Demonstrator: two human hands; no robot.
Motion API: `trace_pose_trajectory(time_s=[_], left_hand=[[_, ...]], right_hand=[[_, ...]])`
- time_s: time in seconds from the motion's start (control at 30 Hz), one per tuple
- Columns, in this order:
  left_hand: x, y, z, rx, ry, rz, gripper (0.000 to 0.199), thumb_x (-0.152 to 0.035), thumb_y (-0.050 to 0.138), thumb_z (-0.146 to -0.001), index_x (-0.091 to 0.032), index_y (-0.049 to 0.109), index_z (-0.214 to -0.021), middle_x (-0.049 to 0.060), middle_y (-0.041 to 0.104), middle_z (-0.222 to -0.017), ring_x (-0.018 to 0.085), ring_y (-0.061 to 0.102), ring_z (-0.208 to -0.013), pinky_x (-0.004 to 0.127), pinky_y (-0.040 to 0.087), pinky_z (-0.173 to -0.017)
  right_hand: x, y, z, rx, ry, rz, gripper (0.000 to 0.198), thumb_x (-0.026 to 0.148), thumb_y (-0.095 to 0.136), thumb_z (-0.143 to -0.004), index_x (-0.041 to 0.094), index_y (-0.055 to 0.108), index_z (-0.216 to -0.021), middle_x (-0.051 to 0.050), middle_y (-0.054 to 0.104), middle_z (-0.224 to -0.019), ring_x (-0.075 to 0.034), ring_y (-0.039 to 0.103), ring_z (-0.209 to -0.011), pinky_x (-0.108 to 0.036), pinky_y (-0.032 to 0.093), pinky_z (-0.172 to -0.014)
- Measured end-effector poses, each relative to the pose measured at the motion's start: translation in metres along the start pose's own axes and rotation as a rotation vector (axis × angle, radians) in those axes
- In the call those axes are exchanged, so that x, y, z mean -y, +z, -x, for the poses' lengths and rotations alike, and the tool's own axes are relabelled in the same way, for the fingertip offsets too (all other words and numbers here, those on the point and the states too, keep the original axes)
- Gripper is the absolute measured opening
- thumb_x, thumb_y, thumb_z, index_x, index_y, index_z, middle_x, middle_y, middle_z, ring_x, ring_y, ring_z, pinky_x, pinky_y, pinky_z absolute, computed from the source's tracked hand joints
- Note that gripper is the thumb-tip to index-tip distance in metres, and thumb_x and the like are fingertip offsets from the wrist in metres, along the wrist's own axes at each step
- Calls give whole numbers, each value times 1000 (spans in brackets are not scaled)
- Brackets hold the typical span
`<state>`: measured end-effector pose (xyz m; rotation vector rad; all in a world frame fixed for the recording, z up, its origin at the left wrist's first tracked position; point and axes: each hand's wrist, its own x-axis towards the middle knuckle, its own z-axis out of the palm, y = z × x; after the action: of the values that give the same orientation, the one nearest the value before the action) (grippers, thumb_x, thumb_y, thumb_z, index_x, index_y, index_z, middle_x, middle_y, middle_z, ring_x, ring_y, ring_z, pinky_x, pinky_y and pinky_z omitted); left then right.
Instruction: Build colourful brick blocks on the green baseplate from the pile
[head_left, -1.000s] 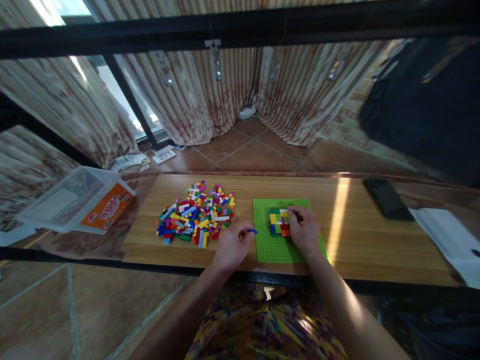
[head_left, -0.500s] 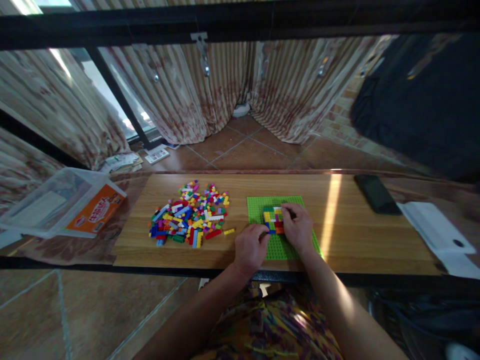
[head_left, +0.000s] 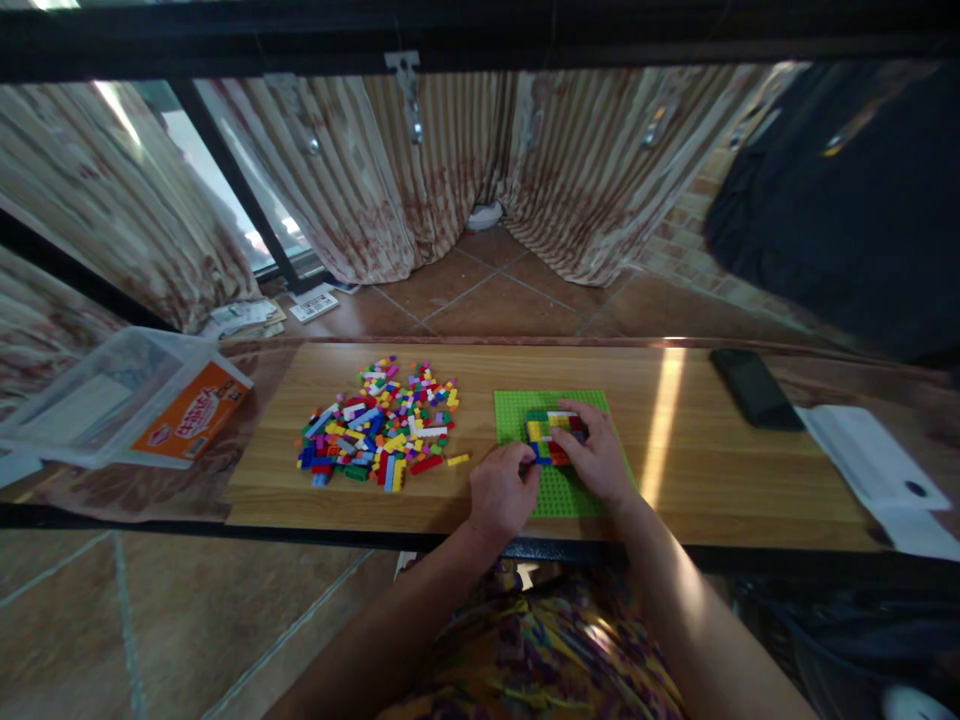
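Spanning my feed, table (head_left: pixel 750 490): wood-topped, running from 8 round to 4 o'clock; I take clock places from the middle of my view, 12 at the top.
Tub (head_left: pixel 195 415): clear plastic with an orange front, at 9 o'clock.
Brick pile (head_left: pixel 382 430): a loose, many-coloured heap at 8 o'clock, apart from the board.
Green board (head_left: pixel 566 495): flat and bumpy, at 4 o'clock, under the work.
Right hand (head_left: pixel 600 455): at 4 o'clock, thumb and forefinger spread, thumb over the block's top, forefinger at its 1 o'clock edge; how hard it presses I can't tell. I'd want it as a firm brace, so nothing skews.
Left hand (head_left: pixel 501 490): between 5 and 6 o'clock, thumb and fingertips drawn together at the block's 8 o'clock corner, where blue shows; I can't tell whether they pinch a separate brick. I judge it best to square up the edges first, then push straight down without tilting.
Brick block (head_left: pixel 541 435): over the board at 4 o'clock, a low patchwork of green, white, yellow, red, orange and blue, partly hidden by the thumb.
Red brick (head_left: pixel 427 464): long, at 7 o'clock, by the pile.
Yellow brick (head_left: pixel 458 460): slim, between 6 and 7 o'clock, just beside the left hand.
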<state>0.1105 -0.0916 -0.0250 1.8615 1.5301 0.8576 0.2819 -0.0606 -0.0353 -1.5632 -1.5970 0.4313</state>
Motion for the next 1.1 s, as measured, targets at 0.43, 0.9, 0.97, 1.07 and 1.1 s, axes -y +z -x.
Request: trace_pose_trajectory(time_s=[0.43,0.9,0.97,1.07,1.1], left_hand=[[-1,1,1,0,3,-12,10,-13,66,-82,-23,64,-86,-1,70,-84,15,65,-79,29,51,-82],[2,3,1,11,21,-30,8,-15,65,-84,-22,64,-88,0,70,-85,16,64,-82,29,50,-81],[1,2,1,13,16,-27,8,-15,65,-84,-22,63,-88,0,70,-85,16,64,-82,29,50,-81],[0,2,1,18,8,-23,8,-15,64,-84,-23,63,-87,0,70,-84,16,64,-81,28,50,-81],[0,2,1,17,10,-20,8,-16,64,-83,-23,63,-87,0,70,-84,16,65,-81,28,50,-80]], right_hand=[[-3,-13,5,227,-83,38,61,39,67,-76,27,53,-134,-10,53,-137,-32,45,-130,-55,35,-109],[-2,-13,8,230,-106,67,63,33,68,-73,26,54,-134,-11,51,-138,-33,42,-133,-56,34,-111],[-1,-12,8,231,-101,77,63,33,68,-72,26,55,-133,-11,51,-139,-33,43,-133,-56,34,-111],[-2,-13,8,240,-97,85,63,34,68,-73,27,54,-133,-11,51,-139,-33,43,-133,-57,34,-111],[-2,-13,8,244,-96,85,62,34,68,-73,27,54,-133,-11,51,-139,-34,43,-133,-57,34,-111]])
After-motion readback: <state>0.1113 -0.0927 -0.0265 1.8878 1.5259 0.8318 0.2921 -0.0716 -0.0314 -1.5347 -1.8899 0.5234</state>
